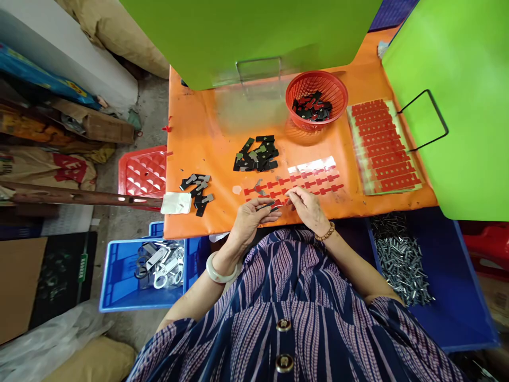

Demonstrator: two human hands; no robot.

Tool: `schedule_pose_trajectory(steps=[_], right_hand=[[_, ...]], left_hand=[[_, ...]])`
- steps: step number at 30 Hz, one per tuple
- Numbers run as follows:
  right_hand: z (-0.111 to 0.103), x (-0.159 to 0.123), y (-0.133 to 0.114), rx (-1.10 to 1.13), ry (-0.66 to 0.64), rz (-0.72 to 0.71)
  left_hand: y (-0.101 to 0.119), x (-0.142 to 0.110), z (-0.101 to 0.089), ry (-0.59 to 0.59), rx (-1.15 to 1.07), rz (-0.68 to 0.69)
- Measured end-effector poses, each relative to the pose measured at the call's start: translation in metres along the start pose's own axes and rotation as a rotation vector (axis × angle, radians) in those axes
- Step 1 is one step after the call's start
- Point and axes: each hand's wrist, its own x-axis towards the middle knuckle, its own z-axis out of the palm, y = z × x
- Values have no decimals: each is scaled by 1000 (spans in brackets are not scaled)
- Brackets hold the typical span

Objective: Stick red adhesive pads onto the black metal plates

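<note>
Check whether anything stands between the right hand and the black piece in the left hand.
Nothing visible does: the right hand is close to the black piece held in the left hand, and the red cutouts near the gap lie flat on the orange table.

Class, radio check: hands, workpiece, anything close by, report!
Left hand gripping small dark piece. Right hand over red cutouts, grip unclear. Black pile just beyond; red basket farther back.
</note>
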Motion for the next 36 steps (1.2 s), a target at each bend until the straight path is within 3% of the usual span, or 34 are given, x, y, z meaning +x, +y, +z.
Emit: schedule_pose_trajectory(steps=[4, 7, 13, 22, 36], right_hand=[[-1, -5, -7, 289, -134, 113], [0, -12, -13, 336, -165, 108], [0, -28, -18, 335, -113, 93], [-21, -62, -24, 451, -131, 81], [-37, -113, -11, 519, -87, 49]], left_hand=[[1, -6, 4, -23, -14, 23], [0, -12, 7, -37, -9, 16], [-5, -29, 18, -43, 85, 75], [-16, -51, 39, -93, 248, 222], [-43, -81, 58, -246, 269, 224]])
